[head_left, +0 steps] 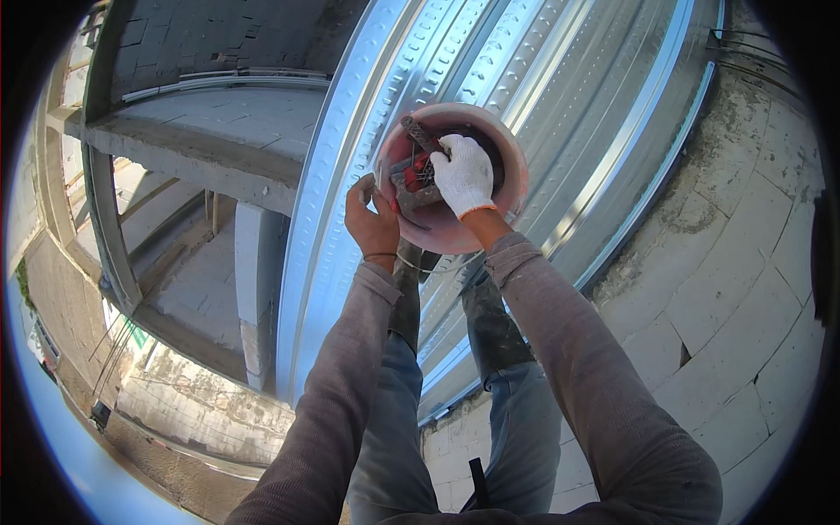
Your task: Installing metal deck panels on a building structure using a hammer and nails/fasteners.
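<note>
A pink bucket (507, 162) holds metal tools (416, 134), with red pieces (415, 179) among them and a wire handle hanging below it. My bare left hand (372, 217) grips the bucket's left rim with bent fingers. My right hand (462, 175), in a white glove with an orange cuff, reaches inside over the tools, its fingers curled; what they hold is hidden. Both forearms come up from the lower edge in long sleeves.
Ribbed metal decking sheets (604, 87) lie under the bucket and my booted legs (494, 394). Pale block surface (717, 297) borders them at right. At left, a drop past the sheets shows concrete beams (210, 171), a lower floor and a ledge.
</note>
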A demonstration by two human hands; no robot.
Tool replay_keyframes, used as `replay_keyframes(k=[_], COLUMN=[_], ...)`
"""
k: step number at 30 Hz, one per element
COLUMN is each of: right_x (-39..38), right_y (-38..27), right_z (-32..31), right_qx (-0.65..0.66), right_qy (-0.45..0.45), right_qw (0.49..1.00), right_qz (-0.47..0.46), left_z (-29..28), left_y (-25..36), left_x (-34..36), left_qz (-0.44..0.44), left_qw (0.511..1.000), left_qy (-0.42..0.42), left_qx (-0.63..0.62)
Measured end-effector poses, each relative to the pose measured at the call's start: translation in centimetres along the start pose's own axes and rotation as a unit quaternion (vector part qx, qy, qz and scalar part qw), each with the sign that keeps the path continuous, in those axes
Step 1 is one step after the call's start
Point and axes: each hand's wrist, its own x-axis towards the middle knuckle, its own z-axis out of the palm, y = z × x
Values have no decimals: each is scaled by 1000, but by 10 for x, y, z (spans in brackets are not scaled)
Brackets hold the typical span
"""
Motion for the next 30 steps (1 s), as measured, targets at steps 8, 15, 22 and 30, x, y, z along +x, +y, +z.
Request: replay_keyframes(k=[8, 15, 22, 30], right_x=[8, -54, -70, -98], right_y=[-11, 18, 5, -11], right_z=[0, -54, -63, -55], right_qx=[-155, 131, 389, 463], right_qy=[-35, 81, 61, 91], right_qw=[986, 988, 912, 855], right_qz=[-53, -10, 113, 216], left_z=[-30, -55, -16, 1], left_y=[16, 7, 26, 42], left_x=[-54, -37, -56, -75], left_qz=[-138, -147, 22, 183], left_qw=[982, 968, 953, 936], left_qy=[-39, -105, -287, -248], left_qx=[-122, -172, 94, 170])
